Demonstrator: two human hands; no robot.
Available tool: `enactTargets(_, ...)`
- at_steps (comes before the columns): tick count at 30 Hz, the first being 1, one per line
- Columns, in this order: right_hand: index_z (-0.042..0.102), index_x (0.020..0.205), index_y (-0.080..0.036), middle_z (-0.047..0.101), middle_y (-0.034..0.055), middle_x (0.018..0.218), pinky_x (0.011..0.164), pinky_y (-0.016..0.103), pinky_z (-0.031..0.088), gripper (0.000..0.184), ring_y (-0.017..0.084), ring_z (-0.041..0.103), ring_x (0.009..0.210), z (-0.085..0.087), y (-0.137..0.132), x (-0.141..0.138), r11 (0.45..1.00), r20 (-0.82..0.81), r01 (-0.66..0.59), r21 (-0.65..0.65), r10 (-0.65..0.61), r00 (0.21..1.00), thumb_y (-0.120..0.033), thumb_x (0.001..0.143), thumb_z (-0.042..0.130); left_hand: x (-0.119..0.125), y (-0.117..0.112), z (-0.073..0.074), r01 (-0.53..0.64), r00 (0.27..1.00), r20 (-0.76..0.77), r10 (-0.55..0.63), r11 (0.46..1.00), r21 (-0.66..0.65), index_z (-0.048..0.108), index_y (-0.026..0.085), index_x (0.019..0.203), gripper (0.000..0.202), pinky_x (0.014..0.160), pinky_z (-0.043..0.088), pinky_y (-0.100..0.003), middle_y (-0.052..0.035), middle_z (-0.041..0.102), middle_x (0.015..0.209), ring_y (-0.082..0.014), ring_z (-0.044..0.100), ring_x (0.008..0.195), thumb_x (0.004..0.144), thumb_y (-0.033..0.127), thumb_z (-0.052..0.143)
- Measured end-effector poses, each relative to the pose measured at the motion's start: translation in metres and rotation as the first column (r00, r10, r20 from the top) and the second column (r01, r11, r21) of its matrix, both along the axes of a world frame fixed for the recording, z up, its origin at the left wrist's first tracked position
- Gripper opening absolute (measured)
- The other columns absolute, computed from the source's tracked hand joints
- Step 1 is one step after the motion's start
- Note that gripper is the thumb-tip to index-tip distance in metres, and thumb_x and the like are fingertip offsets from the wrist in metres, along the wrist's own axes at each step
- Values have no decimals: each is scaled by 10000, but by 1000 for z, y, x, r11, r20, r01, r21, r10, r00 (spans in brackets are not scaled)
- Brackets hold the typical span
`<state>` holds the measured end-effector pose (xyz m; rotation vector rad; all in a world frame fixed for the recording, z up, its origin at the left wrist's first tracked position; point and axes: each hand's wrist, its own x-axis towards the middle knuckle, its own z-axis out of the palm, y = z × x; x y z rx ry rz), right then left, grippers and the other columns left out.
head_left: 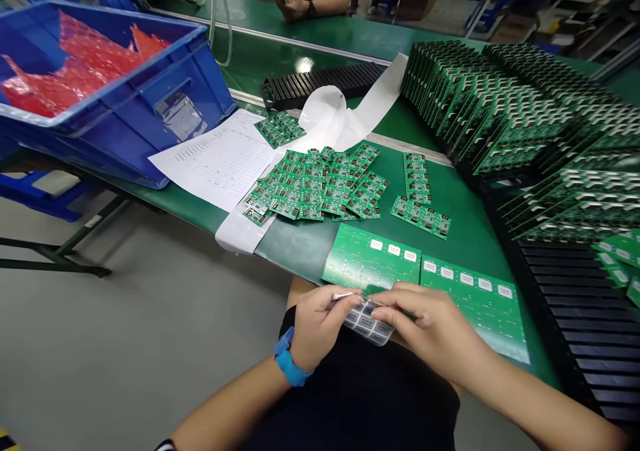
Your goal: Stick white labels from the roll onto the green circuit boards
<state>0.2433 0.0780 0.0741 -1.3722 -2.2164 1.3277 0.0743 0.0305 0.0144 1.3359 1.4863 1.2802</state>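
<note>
Label sheet [369,321] lies just below the green panel [370,258], with my left hand [315,324] and right hand [430,328] both pinching it. I judge it light and floppy, best held by its edges.

Your label sheet [373,323] has a glossy, smooth backing. The circuit board panels [373,258] are satin green laminate, the crate [125,124] smooth blue plastic, and the printed form [220,161] matt white paper.
</note>
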Motion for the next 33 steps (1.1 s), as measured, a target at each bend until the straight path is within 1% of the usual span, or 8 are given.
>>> enactTargets(3, 548, 1144, -262, 629, -13, 800, 692, 267, 465, 368, 128, 573, 713, -1, 3, 2, 999, -12, 20, -32, -20, 1000, -316, 785, 607, 0, 2, -1, -14, 999, 41, 16, 998, -61, 712, 189, 749, 78, 596, 505, -189, -2, 729, 726, -133, 662, 643, 767, 191, 637)
enactTargets(7, 629, 849, -235, 599, 17, 801, 657, 274, 456, 101, 144, 563, 744, 4, 7, 0, 999, -30, -28, 41, 29, 999, -300, 819, 557, -5, 2, 1, -10, 1000, -5, 9, 993, -118, 714, 187, 729, 97, 574, 489, -192, 0, 713, 680, -129, 641, 608, 769, 218, 631)
enactTargets(14, 632, 718, -206, 629, 23, 754, 649, 280, 444, 186, 152, 577, 712, 3, 36, -11, 993, -104, 110, 31, -106, 989, -356, 804, 562, -15, -1, 2, -78, 992, -111, 55, 974, -212, 636, 155, 606, 257, 460, 404, -185, 20, 586, 508, -102, 532, 484, 800, 317, 591)
enactTargets(17, 605, 714, -180, 634, 31, 732, 599, 282, 424, 227, 155, 561, 668, -10, 68, -22, 973, 45, 226, 42, -228, 973, -396, 772, 566, -18, -3, 2, -10, 995, -97, -10, 978, -207, 681, 170, 722, 189, 539, 452, -194, 2, 669, 642, -121, 592, 579, 815, 301, 581)
enactTargets(21, 613, 691, -170, 599, 12, 632, 505, 265, 365, 239, 123, 478, 534, -26, 93, -34, 983, 195, 176, 43, -181, 964, -396, 749, 560, -19, -2, 1, 69, 997, -28, -76, 976, -205, 691, 205, 869, 137, 774, 489, -227, -6, 711, 969, -161, 647, 867, 834, 255, 569)
enactTargets(27, 616, 692, -169, 598, 17, 631, 480, 258, 355, 232, 118, 466, 513, -31, 92, -37, 988, 222, 141, 66, -152, 963, -381, 751, 543, -21, 0, 0, 76, 997, -7, -79, 971, -227, 690, 215, 848, 138, 787, 495, -240, 10, 713, 976, -163, 654, 877, 843, 257, 558)
enactTargets(31, 608, 676, -185, 592, 39, 699, 599, 308, 403, 201, 164, 527, 636, -34, 86, -34, 968, 273, 54, 243, -122, 954, -339, 777, 527, -22, 1, -2, 77, 997, -13, -83, 970, -231, 688, 208, 894, 170, 745, 493, -232, -3, 716, 965, -166, 655, 858, 858, 278, 538)
enactTargets(33, 616, 741, -192, 581, 52, 724, 709, 384, 397, 144, 215, 540, 738, -34, 83, -34, 900, 324, -33, 435, -122, 938, -315, 769, 548, -23, 0, -2, 81, 995, -32, -91, 967, -241, 681, 213, 949, 202, 722, 486, -223, -5, 714, 964, -158, 652, 836, 878, 284, 505)
